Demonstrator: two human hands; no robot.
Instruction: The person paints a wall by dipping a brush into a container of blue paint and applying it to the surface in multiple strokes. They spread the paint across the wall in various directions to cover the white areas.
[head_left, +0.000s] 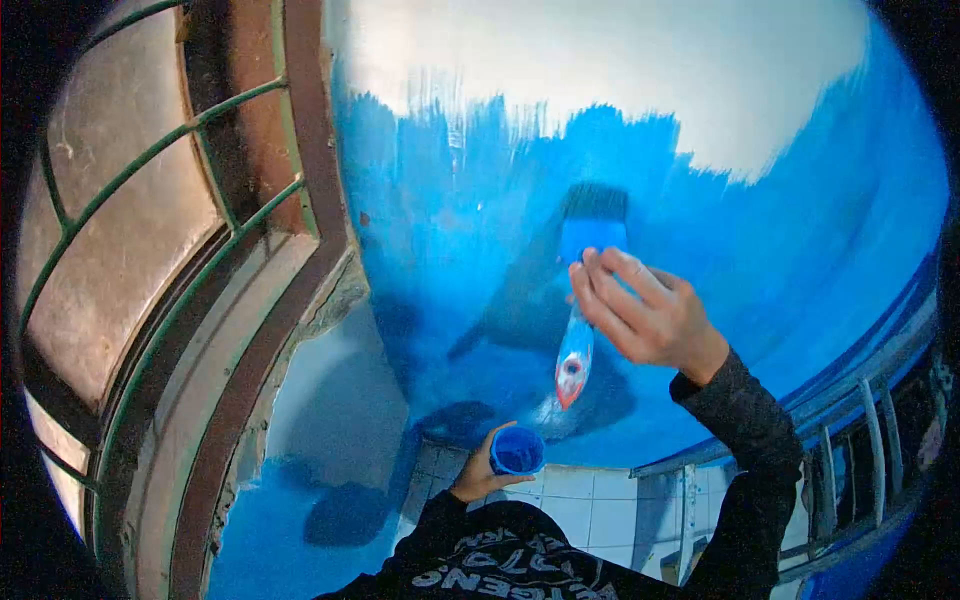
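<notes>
My right hand (640,305) grips a wide paintbrush (574,360) near its ferrule, with the bristles pointing up against the wall (430,240) and the handle hanging down. Blue paint covers the wall around the brush, while the upper part (620,50) is white with a ragged blue edge. Lower down, near my chest, my left hand (480,470) is wrapped round a small cup (518,450) with blue paint inside. The fingers of both hands are closed.
At the left is a window (120,220) with green bars and a brown frame (320,120). A metal ladder (873,440) lies at the lower right. White tiles (570,515) show below the blue wall.
</notes>
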